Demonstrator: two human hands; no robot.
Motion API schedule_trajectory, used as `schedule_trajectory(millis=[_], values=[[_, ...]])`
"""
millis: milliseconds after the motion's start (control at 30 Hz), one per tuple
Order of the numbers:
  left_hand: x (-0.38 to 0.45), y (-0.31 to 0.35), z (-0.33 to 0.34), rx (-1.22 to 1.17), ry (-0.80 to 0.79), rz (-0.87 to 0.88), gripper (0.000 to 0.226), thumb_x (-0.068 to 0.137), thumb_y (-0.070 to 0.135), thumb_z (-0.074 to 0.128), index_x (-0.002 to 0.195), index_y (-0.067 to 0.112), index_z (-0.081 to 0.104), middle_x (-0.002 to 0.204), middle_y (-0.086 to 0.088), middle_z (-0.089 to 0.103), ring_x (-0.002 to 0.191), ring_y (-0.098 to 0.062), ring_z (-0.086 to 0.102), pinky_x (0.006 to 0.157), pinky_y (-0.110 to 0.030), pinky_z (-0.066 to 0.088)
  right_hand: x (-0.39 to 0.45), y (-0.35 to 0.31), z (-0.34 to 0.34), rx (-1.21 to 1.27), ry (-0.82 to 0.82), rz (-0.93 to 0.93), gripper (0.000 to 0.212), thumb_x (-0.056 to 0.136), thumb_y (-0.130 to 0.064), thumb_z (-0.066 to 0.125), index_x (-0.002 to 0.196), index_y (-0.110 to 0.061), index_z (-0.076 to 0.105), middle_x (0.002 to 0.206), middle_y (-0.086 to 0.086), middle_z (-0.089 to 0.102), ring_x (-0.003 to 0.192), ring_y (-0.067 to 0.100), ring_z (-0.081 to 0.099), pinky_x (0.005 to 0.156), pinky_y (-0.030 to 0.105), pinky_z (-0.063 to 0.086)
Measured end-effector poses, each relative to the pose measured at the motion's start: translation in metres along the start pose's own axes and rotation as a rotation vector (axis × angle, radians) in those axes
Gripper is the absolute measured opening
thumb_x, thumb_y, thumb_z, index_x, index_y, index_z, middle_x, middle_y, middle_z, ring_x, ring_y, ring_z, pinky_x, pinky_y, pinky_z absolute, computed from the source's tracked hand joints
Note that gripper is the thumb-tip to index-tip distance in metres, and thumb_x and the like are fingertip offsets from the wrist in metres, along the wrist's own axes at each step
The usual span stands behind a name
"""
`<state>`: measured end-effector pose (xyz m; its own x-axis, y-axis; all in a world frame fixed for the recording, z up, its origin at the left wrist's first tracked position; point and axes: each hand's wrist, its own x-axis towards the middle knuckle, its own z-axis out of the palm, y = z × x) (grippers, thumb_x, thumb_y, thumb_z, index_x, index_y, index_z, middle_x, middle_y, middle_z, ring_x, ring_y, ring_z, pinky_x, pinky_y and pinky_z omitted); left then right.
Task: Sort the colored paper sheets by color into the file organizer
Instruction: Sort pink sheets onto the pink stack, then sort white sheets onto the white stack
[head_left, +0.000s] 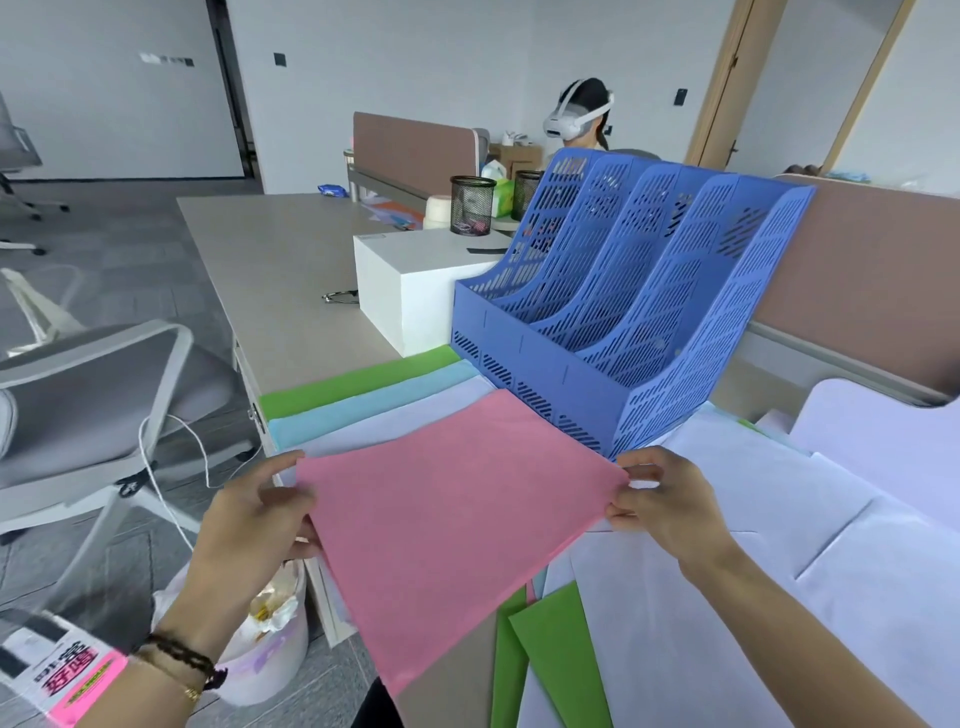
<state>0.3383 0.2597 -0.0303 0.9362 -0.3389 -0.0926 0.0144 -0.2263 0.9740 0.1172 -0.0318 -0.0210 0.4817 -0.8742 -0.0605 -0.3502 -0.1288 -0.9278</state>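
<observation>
I hold a pink sheet flat above the desk, in front of the blue file organizer. My left hand pinches its left corner and my right hand pinches its right corner. Under and behind the pink sheet lie a green sheet, a light blue sheet and a pale lilac sheet. More green sheets and pale lilac sheets are spread at the lower right. The organizer's slots look empty.
A white box stands left of the organizer, with mesh pen cups behind it. A grey chair and a bin are left of the desk. A person wearing a headset sits beyond the brown partition.
</observation>
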Motion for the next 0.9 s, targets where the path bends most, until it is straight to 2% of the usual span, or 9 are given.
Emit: schedule_trajectory(millis=[100, 167, 333, 467, 567, 633, 733, 800, 900], values=[[0.003, 0.003, -0.007, 0.138, 0.073, 0.031, 0.04, 0.092, 0.003, 0.056, 0.118, 0.032, 0.065, 0.065, -0.004, 0.073, 0.062, -0.037, 0.071, 0.063, -0.037, 0.057, -0.001, 0.002, -0.002, -0.009, -0.026, -0.027, 0.028, 0.078, 0.014, 0.06, 0.09, -0.01, 0.07, 0.095, 0.009, 0.071, 0.067, 0.032, 0.073, 0.07, 0.045, 0.064], [0.004, 0.005, -0.01, 0.223, 0.102, 0.077, 0.037, 0.091, 0.007, 0.058, 0.115, 0.034, 0.066, 0.066, 0.0, 0.073, 0.059, -0.03, 0.072, 0.065, -0.038, 0.057, -0.001, 0.003, -0.002, -0.006, -0.037, -0.034, 0.027, 0.078, 0.012, 0.059, 0.089, -0.01, 0.071, 0.095, 0.008, 0.071, 0.071, 0.033, 0.073, 0.069, 0.045, 0.064], [-0.006, 0.019, -0.009, 0.36, 0.186, 0.243, 0.029, 0.091, 0.014, 0.061, 0.109, 0.036, 0.068, 0.09, 0.01, 0.071, 0.07, -0.025, 0.069, 0.079, -0.044, 0.056, -0.007, 0.001, -0.01, -0.013, -0.041, -0.056, 0.027, 0.08, 0.008, 0.062, 0.091, -0.014, 0.073, 0.099, 0.004, 0.072, 0.074, 0.027, 0.072, 0.063, 0.034, 0.06], [-0.024, 0.03, 0.023, 0.346, 0.064, 0.33, 0.032, 0.092, 0.008, 0.061, 0.097, 0.039, 0.07, 0.089, 0.011, 0.071, 0.069, -0.014, 0.064, 0.069, -0.031, 0.046, -0.015, 0.002, -0.025, 0.003, -0.006, -0.037, 0.028, 0.081, 0.006, 0.068, 0.098, -0.016, 0.072, 0.108, 0.003, 0.068, 0.082, 0.027, 0.071, 0.064, 0.033, 0.059], [-0.043, 0.033, 0.064, 0.333, -0.108, 0.413, 0.032, 0.091, 0.005, 0.065, 0.093, 0.037, 0.073, 0.086, 0.012, 0.072, 0.071, -0.001, 0.063, 0.067, -0.011, 0.044, -0.023, 0.01, -0.048, -0.208, -0.05, -0.074, 0.032, 0.08, -0.009, 0.078, 0.101, -0.031, 0.07, 0.115, -0.003, 0.068, 0.096, 0.019, 0.069, 0.084, 0.033, 0.057], [-0.06, 0.036, 0.095, 0.354, -0.235, 0.484, 0.03, 0.089, 0.006, 0.066, 0.094, 0.035, 0.074, 0.084, 0.015, 0.072, 0.079, 0.005, 0.063, 0.067, -0.003, 0.041, -0.035, 0.015, -0.066, -0.422, -0.161, -0.142, 0.043, 0.08, -0.027, 0.082, 0.117, -0.039, 0.064, 0.128, -0.01, 0.062, 0.118, 0.013, 0.059, 0.099, 0.026, 0.045], [-0.08, 0.042, 0.141, 0.378, -0.437, 0.541, 0.028, 0.091, 0.01, 0.064, 0.099, 0.034, 0.074, 0.087, 0.021, 0.073, 0.086, 0.007, 0.065, 0.076, -0.007, 0.047, -0.052, 0.029, -0.091, -0.806, -0.315, -0.204, 0.078, 0.079, -0.059, 0.073, 0.148, -0.044, 0.04, 0.161, -0.008, 0.029, 0.152, 0.013, 0.019, 0.122, 0.03, 0.018], [-0.089, 0.045, 0.168, 0.421, -0.545, 0.578, 0.026, 0.092, 0.014, 0.061, 0.105, 0.033, 0.073, 0.096, 0.024, 0.072, 0.095, 0.011, 0.064, 0.088, -0.013, 0.05, -0.058, 0.043, -0.108, -0.998, -0.319, -0.161, 0.089, 0.077, -0.075, 0.062, 0.154, -0.047, 0.025, 0.169, -0.006, 0.001, 0.156, 0.017, -0.008, 0.126, 0.042, 0.002], [-0.101, 0.05, 0.201, 0.49, -0.653, 0.644, 0.027, 0.095, 0.02, 0.059, 0.117, 0.033, 0.07, 0.116, 0.024, 0.068, 0.11, 0.009, 0.061, 0.1, -0.019, 0.048, -0.066, 0.063, -0.139, -1.019, -0.234, -0.048, 0.09, 0.079, -0.081, 0.052, 0.155, -0.05, 0.016, 0.169, -0.004, -0.011, 0.154, 0.02, -0.017, 0.126, 0.046, -0.003]])
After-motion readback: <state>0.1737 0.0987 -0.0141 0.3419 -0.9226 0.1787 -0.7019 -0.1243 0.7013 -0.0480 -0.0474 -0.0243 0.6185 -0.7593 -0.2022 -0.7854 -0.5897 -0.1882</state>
